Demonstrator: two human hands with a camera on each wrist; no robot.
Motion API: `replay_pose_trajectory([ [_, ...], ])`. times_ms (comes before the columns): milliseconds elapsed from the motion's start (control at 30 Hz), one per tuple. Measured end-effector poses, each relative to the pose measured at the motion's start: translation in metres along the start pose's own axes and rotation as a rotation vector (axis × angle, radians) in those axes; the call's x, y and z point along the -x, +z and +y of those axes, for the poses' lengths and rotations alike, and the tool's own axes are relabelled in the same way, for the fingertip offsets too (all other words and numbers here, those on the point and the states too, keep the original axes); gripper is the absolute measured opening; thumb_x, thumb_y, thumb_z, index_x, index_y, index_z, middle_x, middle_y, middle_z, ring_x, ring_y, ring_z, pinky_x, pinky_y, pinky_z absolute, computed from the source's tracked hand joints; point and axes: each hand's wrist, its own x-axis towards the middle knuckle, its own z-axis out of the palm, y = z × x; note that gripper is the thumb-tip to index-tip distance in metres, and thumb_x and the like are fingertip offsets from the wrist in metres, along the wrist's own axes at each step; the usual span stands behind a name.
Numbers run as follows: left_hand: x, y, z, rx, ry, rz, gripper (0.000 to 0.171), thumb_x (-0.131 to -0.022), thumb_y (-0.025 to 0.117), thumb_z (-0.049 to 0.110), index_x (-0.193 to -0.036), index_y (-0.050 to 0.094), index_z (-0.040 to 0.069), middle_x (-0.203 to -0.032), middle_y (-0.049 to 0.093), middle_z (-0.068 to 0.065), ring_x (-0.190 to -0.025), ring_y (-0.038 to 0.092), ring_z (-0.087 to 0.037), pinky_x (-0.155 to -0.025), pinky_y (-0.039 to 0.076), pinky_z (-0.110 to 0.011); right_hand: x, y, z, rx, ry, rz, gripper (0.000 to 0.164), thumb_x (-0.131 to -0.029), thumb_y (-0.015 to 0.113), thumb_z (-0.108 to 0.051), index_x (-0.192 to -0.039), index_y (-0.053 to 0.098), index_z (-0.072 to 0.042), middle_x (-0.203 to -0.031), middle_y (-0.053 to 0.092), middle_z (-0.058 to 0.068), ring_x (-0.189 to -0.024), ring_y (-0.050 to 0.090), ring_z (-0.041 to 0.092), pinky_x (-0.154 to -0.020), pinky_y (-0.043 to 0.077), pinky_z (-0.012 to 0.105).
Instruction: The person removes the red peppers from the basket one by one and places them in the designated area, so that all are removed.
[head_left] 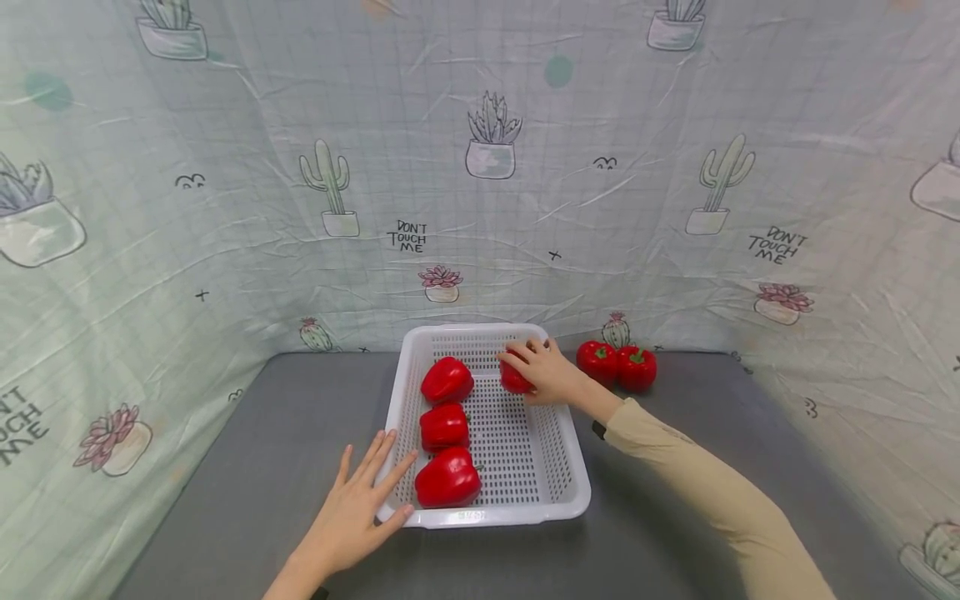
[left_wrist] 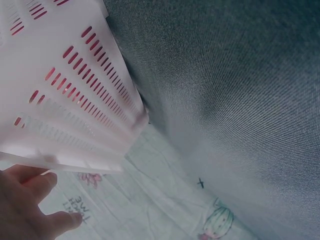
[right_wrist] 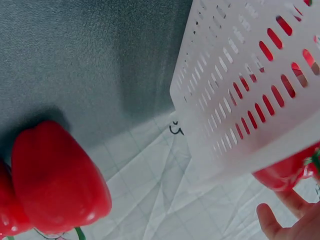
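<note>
A white perforated plastic basket [head_left: 472,517] stands on the grey table. Along its left side lie three red bell peppers, one at the back [head_left: 447,380], one in the middle [head_left: 445,427] and one in front [head_left: 447,478]. My right hand [head_left: 551,372] grips another red bell pepper [head_left: 513,377] over the basket's back right part; its green stem shows in the right wrist view, by the basket rim. With fingers spread and straight, my left hand [head_left: 356,504] rests at the basket's front left rim.
Two more red bell peppers, one [head_left: 597,362] beside the other [head_left: 637,368], sit on the table right of the basket, near the back. A cactus-print cloth [head_left: 555,250] hangs behind and along both sides of the grey table [head_left: 300,425].
</note>
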Motion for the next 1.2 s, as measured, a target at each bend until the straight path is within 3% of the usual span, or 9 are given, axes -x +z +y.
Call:
replay_pose_trajectory([
  [167, 0.000, -0.001, 0.000, 0.010, -0.006, -0.012, 0.065, -0.076, 0.058, 0.050, -0.134, 0.040, 0.027, -0.144, 0.032, -0.009, -0.135, 0.020, -0.025, -0.104, -0.025, -0.032, 0.007, -0.007, 0.001, -0.005, 0.002, 0.033, 0.083, -0.062, 0.078, -0.031, -0.132, 0.038, -0.014, -0.132, 0.043, 0.006, -0.111, 0.038, 0.027, -0.087, 0.039, 0.055],
  [633, -0.001, -0.003, 0.001, 0.022, -0.004, -0.020, 0.065, -0.076, 0.060, 0.047, -0.134, 0.040, 0.027, -0.144, 0.032, -0.011, -0.135, 0.020, -0.026, -0.104, -0.024, -0.031, 0.023, -0.030, 0.005, 0.009, -0.024, 0.115, 0.077, -0.065, 0.076, -0.037, -0.133, 0.041, -0.024, -0.127, 0.042, 0.012, -0.109, 0.039, 0.028, -0.087, 0.039, 0.050],
  [900, -0.001, -0.002, 0.000, 0.020, -0.008, -0.020, 0.065, -0.076, 0.060, 0.048, -0.134, 0.040, 0.027, -0.144, 0.032, -0.010, -0.135, 0.021, -0.026, -0.104, -0.025, -0.031, 0.039, -0.041, 0.012, 0.039, -0.039, 0.166, 0.061, -0.071, 0.072, -0.034, -0.127, 0.047, -0.035, -0.131, 0.041, 0.017, -0.106, 0.042, 0.032, -0.084, 0.042, 0.050],
  [1200, 0.000, 0.001, -0.001, -0.003, 0.020, 0.023, 0.065, -0.076, 0.059, 0.049, -0.134, 0.041, 0.027, -0.143, 0.034, -0.010, -0.134, 0.021, -0.026, -0.105, -0.024, -0.032, 0.057, -0.042, 0.024, 0.018, -0.008, 0.221, 0.048, -0.071, 0.072, -0.032, -0.116, 0.057, -0.032, -0.126, 0.043, 0.022, -0.108, 0.042, 0.038, -0.077, 0.049, 0.049],
])
